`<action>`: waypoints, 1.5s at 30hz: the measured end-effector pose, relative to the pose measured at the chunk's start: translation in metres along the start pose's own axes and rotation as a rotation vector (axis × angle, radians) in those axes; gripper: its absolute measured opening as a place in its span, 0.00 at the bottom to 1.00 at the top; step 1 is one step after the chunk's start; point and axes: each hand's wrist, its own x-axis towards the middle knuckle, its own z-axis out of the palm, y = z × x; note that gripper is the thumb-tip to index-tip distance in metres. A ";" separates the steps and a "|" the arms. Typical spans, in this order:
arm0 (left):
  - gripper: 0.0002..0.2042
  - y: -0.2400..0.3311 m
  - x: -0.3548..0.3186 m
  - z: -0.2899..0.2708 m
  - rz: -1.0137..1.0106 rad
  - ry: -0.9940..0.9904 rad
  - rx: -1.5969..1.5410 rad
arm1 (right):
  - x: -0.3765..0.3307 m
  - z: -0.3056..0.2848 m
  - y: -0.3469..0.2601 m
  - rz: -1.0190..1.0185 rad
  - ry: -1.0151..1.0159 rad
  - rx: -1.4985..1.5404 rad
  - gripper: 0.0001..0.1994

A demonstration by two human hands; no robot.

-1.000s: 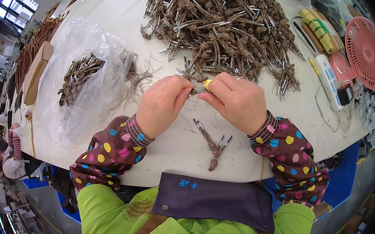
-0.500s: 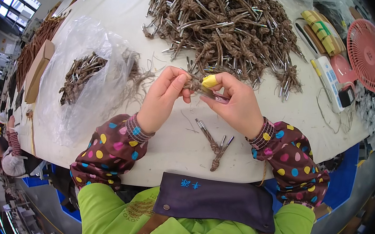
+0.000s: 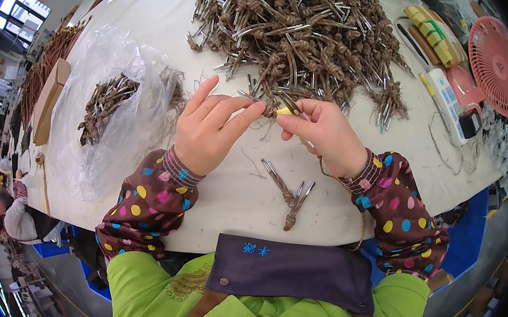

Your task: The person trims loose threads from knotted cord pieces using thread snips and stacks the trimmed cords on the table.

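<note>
My left hand [image 3: 211, 123] pinches a knotted brown cord [image 3: 270, 107] between thumb and a fingertip, its other fingers lifted apart. My right hand [image 3: 327, 136] is closed around a small pair of thread snips [image 3: 289, 101], the dark blades pointing up beside the knot. Something yellow shows at the right fingertips, perhaps a finger cover. From the right hand a thin brown string [image 3: 327, 171] runs down toward my apron. Two knotted cords with metal tips [image 3: 293, 211] lie on the table below my hands.
Beyond my hands rises a big heap of knotted brown cords [image 3: 303, 40]. A clear plastic bag [image 3: 138, 140] holding more cords lies left, near a cardboard box [image 3: 51, 100]. At right are a pink fan [image 3: 500, 67] and a white power strip [image 3: 448, 105]. Another person [image 3: 22, 214] sits far left.
My left fingers have spread and lifted, leaving a pinch on the knot. My right hand has turned, so the snips' blades now point upward. The string now shows below the right hand.
</note>
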 end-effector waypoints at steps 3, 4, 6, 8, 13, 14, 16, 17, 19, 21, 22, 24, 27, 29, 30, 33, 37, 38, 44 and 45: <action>0.15 0.001 0.001 0.000 -0.004 0.024 -0.059 | 0.001 -0.003 0.003 0.088 -0.074 0.016 0.11; 0.15 0.001 0.002 0.000 0.009 0.009 -0.052 | 0.000 -0.003 0.004 0.080 -0.065 0.016 0.11; 0.14 0.000 0.002 0.002 0.023 -0.006 -0.047 | 0.000 -0.003 0.005 0.075 -0.054 0.018 0.11; 0.14 -0.001 0.001 0.001 0.037 -0.003 -0.035 | -0.001 -0.001 0.004 0.047 -0.047 -0.007 0.11; 0.11 0.000 -0.001 0.006 0.004 0.060 -0.083 | -0.002 0.003 0.004 0.043 -0.068 -0.021 0.11; 0.10 0.000 -0.001 0.008 -0.022 0.073 -0.118 | -0.002 0.002 0.005 0.054 -0.084 -0.003 0.11; 0.10 0.000 -0.004 0.010 -0.088 0.054 -0.219 | -0.001 0.002 0.006 0.067 -0.097 0.012 0.11; 0.09 0.000 -0.005 0.011 -0.152 0.036 -0.320 | -0.001 0.001 0.007 0.080 -0.108 0.028 0.11; 0.09 -0.003 -0.010 0.016 -0.182 0.035 -0.382 | 0.005 -0.003 0.014 -0.005 -0.140 -0.036 0.13; 0.10 -0.003 -0.009 0.017 -0.208 0.034 -0.448 | 0.006 -0.006 0.017 -0.088 -0.166 -0.100 0.15; 0.10 -0.002 -0.007 0.014 -0.184 0.033 -0.426 | 0.005 -0.007 0.017 -0.309 0.007 -0.332 0.16; 0.10 -0.003 -0.005 0.013 -0.159 0.031 -0.406 | 0.003 -0.007 0.015 -0.528 0.184 -0.562 0.16; 0.09 -0.004 -0.004 0.015 -0.070 0.041 -0.376 | -0.005 -0.002 0.001 -0.756 0.262 -0.870 0.14; 0.09 -0.002 -0.002 0.014 -0.049 0.002 -0.355 | -0.009 0.001 -0.001 -0.828 0.266 -1.188 0.14; 0.09 -0.001 -0.002 0.013 -0.048 -0.002 -0.358 | -0.008 0.003 0.000 -0.824 0.268 -1.186 0.14; 0.09 0.001 -0.002 0.013 -0.033 -0.030 -0.348 | -0.008 0.007 0.003 -0.857 0.302 -1.246 0.13; 0.09 0.003 -0.001 0.013 -0.004 -0.057 -0.337 | -0.009 0.008 0.000 -0.889 0.297 -1.327 0.12; 0.09 0.003 -0.002 0.014 0.007 -0.069 -0.331 | -0.009 0.008 0.000 -0.902 0.296 -1.359 0.12; 0.09 0.005 -0.004 0.016 -0.030 -0.101 -0.339 | -0.008 0.004 -0.001 -1.037 0.256 -1.466 0.12; 0.09 0.007 -0.004 0.017 -0.030 -0.102 -0.338 | -0.006 0.002 0.000 -1.038 0.256 -1.464 0.12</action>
